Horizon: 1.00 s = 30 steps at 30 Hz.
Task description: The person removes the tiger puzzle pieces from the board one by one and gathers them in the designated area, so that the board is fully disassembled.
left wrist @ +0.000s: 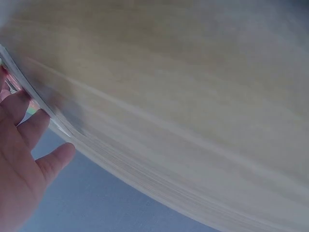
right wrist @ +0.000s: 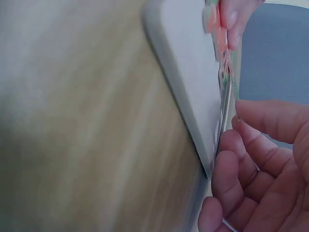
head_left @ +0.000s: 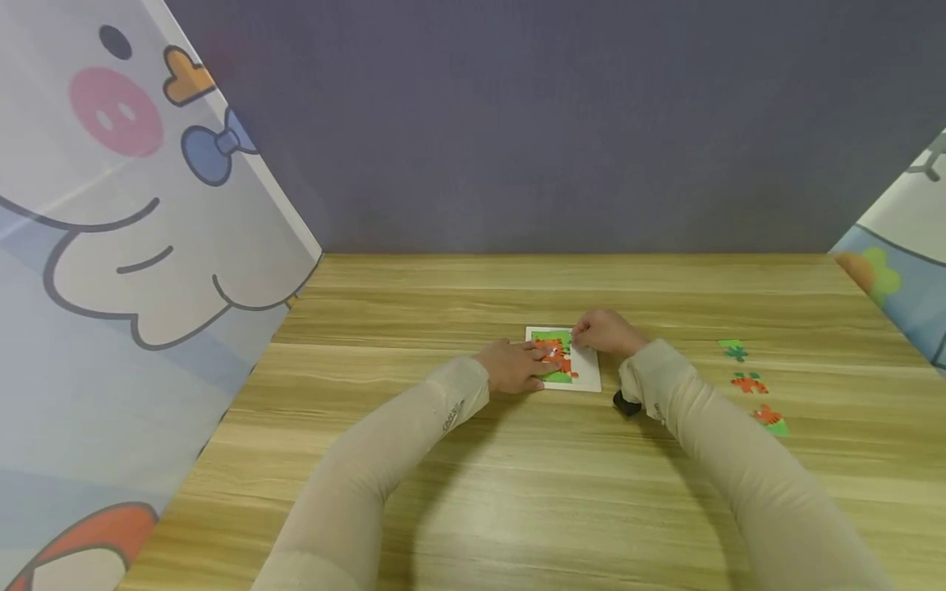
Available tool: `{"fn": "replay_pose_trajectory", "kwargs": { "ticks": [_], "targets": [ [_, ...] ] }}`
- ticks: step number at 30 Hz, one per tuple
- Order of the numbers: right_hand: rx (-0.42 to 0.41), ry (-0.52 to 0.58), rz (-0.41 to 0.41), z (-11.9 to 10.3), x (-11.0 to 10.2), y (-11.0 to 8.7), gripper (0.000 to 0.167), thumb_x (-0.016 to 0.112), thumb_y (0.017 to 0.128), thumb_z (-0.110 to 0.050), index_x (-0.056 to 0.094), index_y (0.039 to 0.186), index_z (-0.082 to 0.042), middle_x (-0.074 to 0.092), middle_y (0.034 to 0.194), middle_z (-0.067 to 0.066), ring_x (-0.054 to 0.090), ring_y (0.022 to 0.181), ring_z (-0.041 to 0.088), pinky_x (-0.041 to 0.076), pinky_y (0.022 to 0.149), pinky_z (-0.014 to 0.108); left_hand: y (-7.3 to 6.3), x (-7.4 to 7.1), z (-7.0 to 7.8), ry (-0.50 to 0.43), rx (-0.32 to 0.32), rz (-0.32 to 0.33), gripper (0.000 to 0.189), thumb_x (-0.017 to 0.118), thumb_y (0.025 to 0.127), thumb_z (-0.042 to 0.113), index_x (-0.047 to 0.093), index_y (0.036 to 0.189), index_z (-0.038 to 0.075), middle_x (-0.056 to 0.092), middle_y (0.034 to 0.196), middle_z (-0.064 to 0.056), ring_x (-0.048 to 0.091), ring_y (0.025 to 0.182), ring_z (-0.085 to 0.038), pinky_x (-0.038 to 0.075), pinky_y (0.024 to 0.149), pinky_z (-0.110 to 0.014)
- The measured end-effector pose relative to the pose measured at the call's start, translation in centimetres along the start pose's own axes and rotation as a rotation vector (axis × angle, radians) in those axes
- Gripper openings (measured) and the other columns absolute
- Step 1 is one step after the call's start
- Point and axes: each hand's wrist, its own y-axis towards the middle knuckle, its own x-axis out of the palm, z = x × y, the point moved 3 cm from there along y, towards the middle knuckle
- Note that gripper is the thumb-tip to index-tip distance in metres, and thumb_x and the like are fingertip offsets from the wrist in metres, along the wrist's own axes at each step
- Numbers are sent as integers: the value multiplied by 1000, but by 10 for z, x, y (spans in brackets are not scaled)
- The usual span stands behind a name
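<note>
A white puzzle board point(head_left: 587, 372) lies on the table, its left part filled with joined green and orange pieces point(head_left: 562, 376) that show a tiger-like picture. My left hand point(head_left: 512, 366) rests with spread, straight fingers on those joined pieces at the board's left side. At the upper right of the filled part, my right hand point(head_left: 608, 332) pinches a thin puzzle piece point(right wrist: 235, 92) between thumb and forefinger. The piece is seen edge-on in the right wrist view, right at the edge of the joined pieces, while the other fingers point(right wrist: 227, 169) curl beside the board.
Three loose pieces lie in a column on the right of the wooden table point(head_left: 517, 492): a green one point(head_left: 735, 350), an orange one point(head_left: 750, 383) and an orange-green one point(head_left: 771, 419). A black object point(head_left: 626, 403) shows at the right wrist. A grey wall point(head_left: 554, 123) stands behind.
</note>
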Motion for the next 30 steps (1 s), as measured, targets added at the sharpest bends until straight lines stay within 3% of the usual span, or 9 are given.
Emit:
{"fn": "replay_pose_trajectory", "kwargs": {
  "ticks": [13,21,30],
  "targets": [
    [84,248,14,2,-4,2,25,61,93,-9,68,109,9,59,71,-2,48,63,9,40,56,23,-2,-6,-5,3,11,16,59,36,106,49,16,160,37,16,166,6,20,151,-15,31,116,-50],
    [89,314,37,-8,-1,1,28,60,94,-10,66,113,10,64,87,3,55,75,9,48,69,24,-2,-4,-8,-1,5,20,59,37,105,50,17,159,37,17,165,6,23,150,-15,32,116,-50],
    [78,365,42,-8,7,3,24,61,93,-7,64,110,9,66,90,6,60,74,9,52,72,24,0,0,-5,-17,10,20,58,37,105,51,19,159,37,18,165,8,23,150,-14,34,115,-49]
  ]
}}
